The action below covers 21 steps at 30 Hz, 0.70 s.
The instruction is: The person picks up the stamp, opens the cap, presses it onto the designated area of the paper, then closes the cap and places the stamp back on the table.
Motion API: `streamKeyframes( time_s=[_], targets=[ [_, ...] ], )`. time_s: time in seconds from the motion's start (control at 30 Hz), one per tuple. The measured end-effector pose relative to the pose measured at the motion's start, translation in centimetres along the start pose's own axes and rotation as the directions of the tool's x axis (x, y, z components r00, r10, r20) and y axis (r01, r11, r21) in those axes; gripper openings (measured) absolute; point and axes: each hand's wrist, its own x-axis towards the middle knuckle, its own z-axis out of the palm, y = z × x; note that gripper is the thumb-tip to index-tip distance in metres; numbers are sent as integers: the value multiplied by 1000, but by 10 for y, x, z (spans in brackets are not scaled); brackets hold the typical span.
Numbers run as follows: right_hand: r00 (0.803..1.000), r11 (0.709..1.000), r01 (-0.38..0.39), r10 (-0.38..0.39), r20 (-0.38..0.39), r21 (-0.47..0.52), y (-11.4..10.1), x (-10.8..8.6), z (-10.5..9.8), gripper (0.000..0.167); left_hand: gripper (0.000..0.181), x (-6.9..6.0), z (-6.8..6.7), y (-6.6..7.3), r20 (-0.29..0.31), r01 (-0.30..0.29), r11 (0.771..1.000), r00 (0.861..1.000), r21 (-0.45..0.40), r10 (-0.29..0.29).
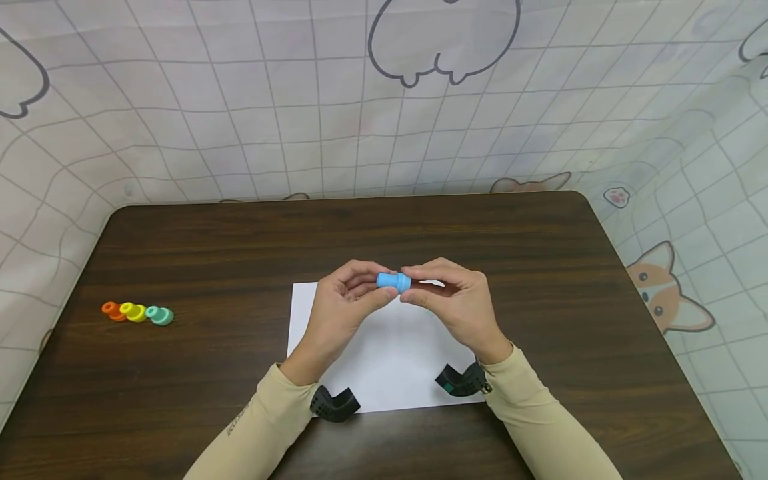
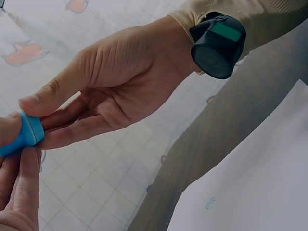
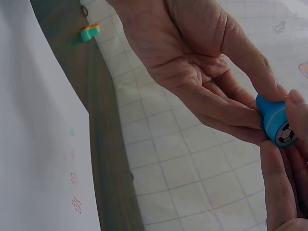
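Observation:
Over the white paper (image 1: 384, 353), both hands meet at a small blue toy stamp (image 1: 393, 282). My left hand (image 1: 343, 303) grips its narrower handle end between thumb and fingers. With thumb and fingertips, my right hand (image 1: 459, 300) pinches the wider end. In the right wrist view, the flat end of the stamp (image 3: 276, 118) shows a black-and-white soccer ball picture. The stamp lies roughly sideways, raised off the paper. Fingers partly cover it in both wrist views.
Orange (image 1: 113, 311), yellow (image 1: 133, 312) and teal stamps (image 1: 159, 315) stand close together on the left of the dark wooden table (image 1: 210, 247). Several small coloured prints (image 3: 74, 179) mark the paper. A patterned cloth (image 1: 336, 100) hangs behind the table.

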Motion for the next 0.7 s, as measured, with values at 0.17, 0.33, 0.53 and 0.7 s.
streamKeyframes(
  time_s=[0.17,0.33,0.53,0.7],
  targets=[
    [1000,1000,1,-1,-5,0,0,1,0,37,31,0,1,-1,1,-22,1000,1000,-17,22],
    [1000,1000,-15,15,11,1,-2,1,0,36,30,0,0,0,-6,-18,1000,1000,3,18],
    [998,999,-27,30,52,-44,-3,1,-3,33,30,1,-1,1,-5,-34,998,999,52,35],
    [997,996,9,-2,73,-91,-2,2,-4,34,31,2,-3,1,10,-69,994,998,82,68]
  ],
)
